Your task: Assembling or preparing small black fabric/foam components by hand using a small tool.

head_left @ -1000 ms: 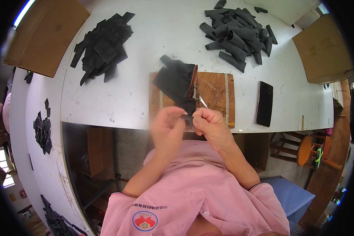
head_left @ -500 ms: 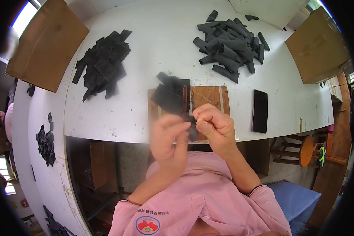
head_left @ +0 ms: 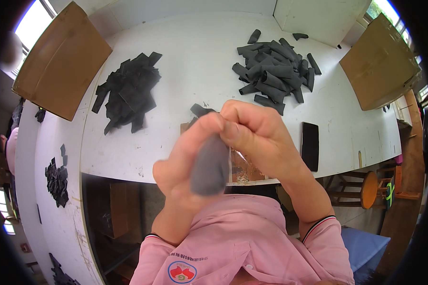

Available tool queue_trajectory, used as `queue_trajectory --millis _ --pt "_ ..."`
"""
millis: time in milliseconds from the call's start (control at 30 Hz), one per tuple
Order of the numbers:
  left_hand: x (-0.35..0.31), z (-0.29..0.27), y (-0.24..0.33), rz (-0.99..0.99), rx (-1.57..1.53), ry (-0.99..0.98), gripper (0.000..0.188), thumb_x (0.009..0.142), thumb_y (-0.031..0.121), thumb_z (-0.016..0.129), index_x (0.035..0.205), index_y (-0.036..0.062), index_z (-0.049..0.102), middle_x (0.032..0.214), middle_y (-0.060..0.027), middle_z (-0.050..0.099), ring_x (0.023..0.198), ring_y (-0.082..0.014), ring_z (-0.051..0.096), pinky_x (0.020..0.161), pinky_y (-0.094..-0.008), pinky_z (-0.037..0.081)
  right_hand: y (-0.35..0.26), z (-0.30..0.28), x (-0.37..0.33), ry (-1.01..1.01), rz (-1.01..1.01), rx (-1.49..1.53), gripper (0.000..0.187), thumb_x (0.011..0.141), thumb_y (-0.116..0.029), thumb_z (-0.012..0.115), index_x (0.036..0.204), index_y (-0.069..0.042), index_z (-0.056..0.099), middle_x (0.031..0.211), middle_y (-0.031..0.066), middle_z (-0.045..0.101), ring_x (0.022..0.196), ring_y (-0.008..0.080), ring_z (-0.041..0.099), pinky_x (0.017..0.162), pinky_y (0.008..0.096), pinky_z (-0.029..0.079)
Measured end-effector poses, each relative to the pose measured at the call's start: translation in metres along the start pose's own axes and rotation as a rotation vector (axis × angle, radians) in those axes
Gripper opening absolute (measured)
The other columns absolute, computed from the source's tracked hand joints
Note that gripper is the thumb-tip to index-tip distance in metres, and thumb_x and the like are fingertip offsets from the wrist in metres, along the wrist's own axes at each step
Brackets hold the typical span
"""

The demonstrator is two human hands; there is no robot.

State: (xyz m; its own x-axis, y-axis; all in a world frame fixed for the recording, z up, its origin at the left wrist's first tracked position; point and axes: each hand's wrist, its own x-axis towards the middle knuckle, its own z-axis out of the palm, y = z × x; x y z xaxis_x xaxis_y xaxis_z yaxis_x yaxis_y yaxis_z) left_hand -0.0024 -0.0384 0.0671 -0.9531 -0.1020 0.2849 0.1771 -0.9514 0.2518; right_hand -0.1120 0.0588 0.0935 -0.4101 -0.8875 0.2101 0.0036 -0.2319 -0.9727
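Observation:
A dark grey fabric piece (head_left: 210,168), blurred by motion, hangs below my pinching fingers over the table's front edge. My left hand (head_left: 178,159) curls around its left side, its fingertips closed at the top. The right hand (head_left: 259,130) is also closed and meets the left at the upper end of the piece. Under and behind my hands lies a brown wooden board (head_left: 246,171), mostly covered. Another dark fabric piece (head_left: 202,110) shows just past my left fingers. The upright tool on the board is hidden.
Flat dark fabric pieces (head_left: 131,92) are heaped at left on the white table (head_left: 185,57). A pile of rolled dark fabric tubes (head_left: 276,69) lies at far right. A black phone (head_left: 310,147) is at right. Cardboard boxes (head_left: 64,59) flank both sides; a wooden stool (head_left: 369,190) stands lower right.
Both hands have risen off the board, nearer to me, with the fabric piece. It now hangs larger in view between them. The view has shifted slightly.

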Motion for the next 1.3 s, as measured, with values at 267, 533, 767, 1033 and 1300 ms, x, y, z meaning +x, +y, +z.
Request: queue_trajectory --millis 267,533,767,1033,1300 --pt "-0.004 -0.066 -0.003 -0.072 -0.434 0.462 0.03 0.089 0.01 0.033 0.114 -0.0022 0.044 0.05 0.0018 0.039 0.034 -0.0061 0.029 0.032 -0.0192 0.03 0.092 -0.013 -0.01 0.151 0.309 0.332 0.021 0.086 -0.023 0.049 0.072 -0.007 0.049 0.059 -0.0054 0.041 0.048 0.0032 0.034 0.043 0.0155 0.026" --pt "0.006 -0.046 0.004 0.039 -0.806 0.346 0.034 0.085 0.004 0.029 0.115 -0.0104 0.037 0.072 -0.0146 0.056 0.032 -0.0064 0.032 0.028 -0.0174 0.029 0.059 -0.017 0.011 0.05 0.272 0.105 0.027 0.085 -0.027 0.051 0.069 -0.005 0.051 0.056 -0.0051 0.041 0.049 0.002 0.035 0.045 0.0173 0.028" --pt "-0.015 -0.056 0.0 -0.11 0.086 0.613 0.028 0.083 0.001 0.041 0.11 -0.0059 0.043 0.084 -0.0109 0.057 0.038 -0.0033 0.032 0.03 -0.016 0.026 0.114 -0.02 -0.012 0.11 0.2 0.196 0.022 0.087 -0.021 0.047 0.071 -0.006 0.049 0.058 -0.0051 0.042 0.052 0.0023 0.035 0.047 0.0171 0.028" --pt "-0.023 -0.067 0.004 -0.207 0.14 0.617 0.028 0.082 0.007 0.048 0.109 -0.0012 0.044 0.08 -0.0015 0.052 0.046 -0.0033 0.037 0.033 -0.0173 0.029 0.091 -0.025 -0.01 0.038 0.273 -0.133 0.02 0.084 -0.017 0.05 0.073 0.0 0.05 0.064 -0.0021 0.047 0.061 0.0063 0.042 0.053 0.0221 0.036" --pt "0.004 -0.048 0.003 0.356 1.499 0.367 0.03 0.077 0.001 0.053 0.107 0.0006 0.052 0.096 -0.0099 0.056 0.078 -0.0137 0.054 0.068 -0.0234 0.045 0.089 -0.03 -0.012 0.112 0.123 -0.421 0.012 0.081 -0.012 0.052 0.079 -0.001 0.05 0.071 -0.0009 0.048 0.062 0.0054 0.043 0.051 0.0205 0.035"
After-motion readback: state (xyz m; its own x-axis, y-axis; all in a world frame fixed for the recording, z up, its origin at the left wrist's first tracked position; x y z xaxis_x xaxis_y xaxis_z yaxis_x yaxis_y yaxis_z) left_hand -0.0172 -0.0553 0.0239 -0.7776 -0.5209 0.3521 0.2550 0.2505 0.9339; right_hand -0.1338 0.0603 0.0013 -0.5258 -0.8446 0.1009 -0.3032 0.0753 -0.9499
